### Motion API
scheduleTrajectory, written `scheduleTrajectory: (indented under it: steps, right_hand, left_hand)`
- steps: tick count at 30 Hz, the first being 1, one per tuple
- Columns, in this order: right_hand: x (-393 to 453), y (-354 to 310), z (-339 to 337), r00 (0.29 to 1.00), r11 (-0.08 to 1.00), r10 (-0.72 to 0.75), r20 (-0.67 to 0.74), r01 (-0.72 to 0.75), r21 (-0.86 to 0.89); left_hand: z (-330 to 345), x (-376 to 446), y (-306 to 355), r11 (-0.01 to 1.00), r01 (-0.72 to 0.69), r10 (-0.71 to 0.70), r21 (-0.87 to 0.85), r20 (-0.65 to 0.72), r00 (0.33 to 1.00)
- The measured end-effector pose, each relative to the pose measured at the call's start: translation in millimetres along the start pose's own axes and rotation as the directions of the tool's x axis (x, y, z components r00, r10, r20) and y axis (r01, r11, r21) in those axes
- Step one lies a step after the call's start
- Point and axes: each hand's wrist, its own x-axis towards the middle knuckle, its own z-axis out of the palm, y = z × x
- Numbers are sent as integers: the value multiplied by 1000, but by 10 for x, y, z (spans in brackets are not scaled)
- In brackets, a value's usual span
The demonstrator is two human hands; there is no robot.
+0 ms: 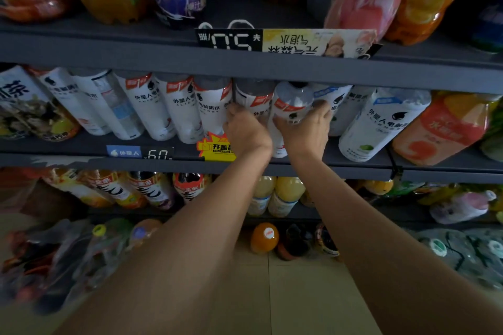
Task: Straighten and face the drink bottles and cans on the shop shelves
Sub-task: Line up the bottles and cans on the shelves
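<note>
Nearest to us, two bare forearms are reaching up over pale floor tiles (299,294) toward the middle shelf (299,168), a dark, matte metal ledge. We are seeing the right hand (304,130) wrapping its curled fingers around a smooth, cylindrical white-labelled bottle (288,106) with a clear shoulder, standing at the shelf's front edge. Just beside it, the left hand (246,133) is curling its fingers against the neighbouring white bottle (253,100); how firmly it is gripping we cannot tell. More glossy white bottles are lining the shelf on both sides. A yellow starburst tag (215,148) is hanging at the lip. Above, shiny fruit-printed bottles are standing behind an upside-down price card (285,41).
</note>
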Motion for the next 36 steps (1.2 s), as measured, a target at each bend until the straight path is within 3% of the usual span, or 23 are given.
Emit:
scheduleTrajectory:
  steps: [7,13,17,26,31,36]
  right_hand:
    - [27,260,227,974,984,180,140,-180,-12]
    - [144,348,358,965,972,193,179,-163,-167]
    - [220,373,384,973,976,119,199,-78,-205]
    - [338,293,448,961,972,153,230,-104,-211]
    - [283,388,474,971,978,160,177,-131,-165]
    - [140,405,404,988,977,78,132,-49,-207]
  left_hand:
    - [-38,-19,3,998,48,-47,-33,14,999]
    - [-37,58,-116,987,158,-156,-6,111,981]
    - [-29,122,-110,991,66,-92,113,241,966]
    - [-193,247,-108,902,-160,81,400,208,975]
    - [-216,172,-232,857,-255,191,449,182,965]
    - [-308,74,-320,837,-333,280,435,181,943]
